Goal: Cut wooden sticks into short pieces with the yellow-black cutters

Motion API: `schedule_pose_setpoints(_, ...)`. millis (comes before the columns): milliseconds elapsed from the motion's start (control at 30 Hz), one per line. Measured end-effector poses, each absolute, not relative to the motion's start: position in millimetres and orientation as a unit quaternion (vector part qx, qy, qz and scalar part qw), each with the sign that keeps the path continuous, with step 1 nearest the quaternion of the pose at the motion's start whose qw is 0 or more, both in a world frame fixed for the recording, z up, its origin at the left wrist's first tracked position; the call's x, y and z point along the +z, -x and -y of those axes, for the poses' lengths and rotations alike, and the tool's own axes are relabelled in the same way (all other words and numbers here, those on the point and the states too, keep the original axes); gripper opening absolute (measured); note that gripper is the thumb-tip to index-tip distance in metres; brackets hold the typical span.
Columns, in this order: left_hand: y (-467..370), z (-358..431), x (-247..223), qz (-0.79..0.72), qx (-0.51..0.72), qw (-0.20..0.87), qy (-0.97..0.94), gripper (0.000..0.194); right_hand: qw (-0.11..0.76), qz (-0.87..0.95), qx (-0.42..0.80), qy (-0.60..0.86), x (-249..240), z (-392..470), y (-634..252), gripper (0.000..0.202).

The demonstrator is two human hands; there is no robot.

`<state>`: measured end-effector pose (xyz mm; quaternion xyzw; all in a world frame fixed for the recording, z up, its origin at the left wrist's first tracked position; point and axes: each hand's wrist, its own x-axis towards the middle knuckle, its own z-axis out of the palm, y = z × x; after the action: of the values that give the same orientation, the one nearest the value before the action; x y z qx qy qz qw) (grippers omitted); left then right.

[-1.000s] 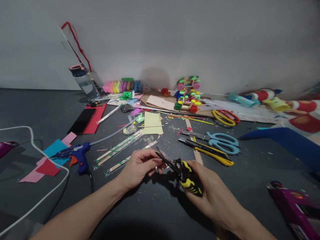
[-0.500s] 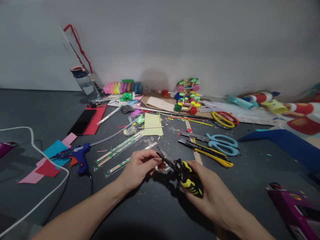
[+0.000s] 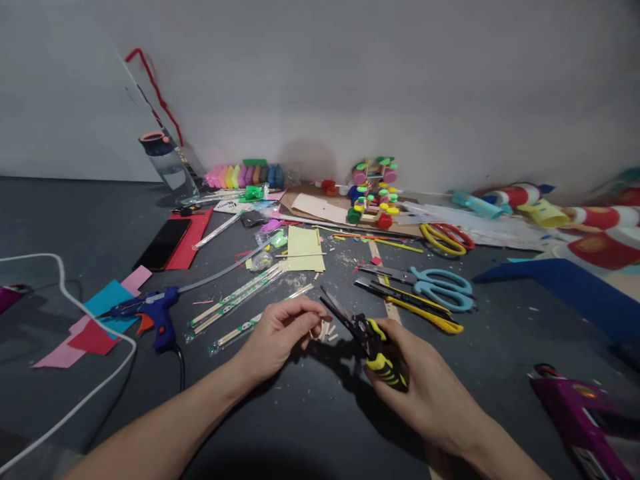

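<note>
Black and yellow pliers-like cutters are in my right hand, their long dark jaws slightly parted and pointing up and left. Left of the jaws, my left hand is closed in a pinch at the fingertips; what it grips is too small to make out. Several short pale stick pieces lie on the dark table just beyond and between the hands. Wrapped wooden sticks rest near my left hand, and a yellow paper lies beyond it.
A blue glue gun and white cable lie at left. On the right are blue-handled scissors and a yellow cutter knife. A water bottle and colourful wheeled models stand near the wall.
The cutter's jaws have moved slightly right, away from my left fingertips, and opened a little. The short stick pieces show more clearly.
</note>
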<state>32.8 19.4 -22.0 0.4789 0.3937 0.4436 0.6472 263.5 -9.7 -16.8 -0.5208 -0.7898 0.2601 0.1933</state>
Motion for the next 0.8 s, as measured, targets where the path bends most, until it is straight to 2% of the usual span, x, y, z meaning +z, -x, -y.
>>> schedule_pose_setpoints(200,-31.9,-21.1,-18.5,-0.381,0.441,0.636,-0.506,0.032,0.184,0.801,0.258,0.508,-16.0,10.1,-261.4,0.024)
schedule_pose_setpoints(533,-33.0,-18.9,-19.6,-0.387,0.442,0.646,-0.487,0.019,0.197,0.793,0.249,0.52,-17.3,12.2,-262.8,0.02)
schedule_pose_setpoints(800,-27.8,-18.2,-27.9,-0.349,0.432,0.678,-0.481,0.03,0.184,0.798,0.265,0.509,-15.0,10.2,-262.8,0.028)
